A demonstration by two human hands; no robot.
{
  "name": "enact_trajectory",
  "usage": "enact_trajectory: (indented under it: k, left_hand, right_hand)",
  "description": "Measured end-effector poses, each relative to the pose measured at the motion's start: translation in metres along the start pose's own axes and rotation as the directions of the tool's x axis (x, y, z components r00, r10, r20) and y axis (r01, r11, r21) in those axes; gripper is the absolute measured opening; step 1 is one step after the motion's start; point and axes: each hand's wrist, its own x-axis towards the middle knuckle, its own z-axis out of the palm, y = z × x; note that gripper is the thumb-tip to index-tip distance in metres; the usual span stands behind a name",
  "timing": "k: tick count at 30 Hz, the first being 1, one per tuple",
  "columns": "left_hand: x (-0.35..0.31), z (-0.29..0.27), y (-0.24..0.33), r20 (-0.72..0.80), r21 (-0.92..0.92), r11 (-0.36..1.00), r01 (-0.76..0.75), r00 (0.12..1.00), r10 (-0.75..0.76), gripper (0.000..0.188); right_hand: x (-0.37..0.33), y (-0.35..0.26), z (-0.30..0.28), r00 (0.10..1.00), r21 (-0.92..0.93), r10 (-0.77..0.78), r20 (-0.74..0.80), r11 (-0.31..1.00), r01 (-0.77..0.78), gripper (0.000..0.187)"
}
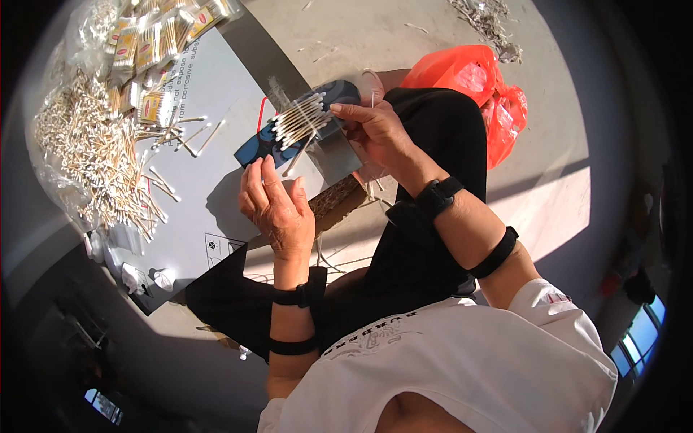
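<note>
A row of cotton swabs (300, 120) lies over a dark blue patterned piece (254, 147), with clear plastic film around its right end. My right hand (380, 135) pinches the clear film between thumb and fingers, just right of the swabs; some fingertips are hidden. Below the blue piece is my left hand (276, 207), holding nothing, its thumb apart and its fingertips at the lower edge; whether they touch it I cannot tell. One stray swab (297, 157) slants down from the row.
A large heap of loose swabs (94, 137) covers the left of the grey board (216, 79). Several packed swab bags (148, 47) lie at its far end. A red plastic bag (462, 68) sits beyond my right knee. More swabs are scattered on the floor.
</note>
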Motion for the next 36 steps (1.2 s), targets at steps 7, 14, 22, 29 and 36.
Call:
enact_trajectory:
  k: [7,14,22,29,36]
  left_hand:
    - [0.027,0.003,-0.001,-0.159,-0.173,0.983,-0.063,0.987,0.035,0.019]
    - [0.052,0.002,0.002,-0.134,-0.139,0.951,-0.276,0.957,0.258,0.016]
    - [0.049,0.004,0.008,-0.249,-0.306,0.947,-0.095,0.968,0.017,0.033]
    - [0.067,-0.009,-0.008,-0.104,-0.222,0.961,-0.166,0.984,0.146,0.026]
    - [0.072,-0.011,-0.009,-0.089,-0.218,0.953,-0.21,0.977,0.195,0.025]
  right_hand:
    - [0.001,-0.001,0.002,0.999,-0.001,-0.02,0.026,1.0,0.02,0.015]
    - [0.006,0.003,-0.001,0.997,-0.021,-0.063,0.045,0.998,0.064,0.015]
    - [0.001,0.001,0.004,0.995,-0.069,-0.1,0.031,0.992,0.102,0.014]
    - [0.006,0.005,0.0,0.996,-0.066,-0.085,0.036,0.994,0.088,0.009]
    - [0.011,0.009,-0.003,0.994,-0.063,-0.098,0.05,0.993,0.101,0.007]
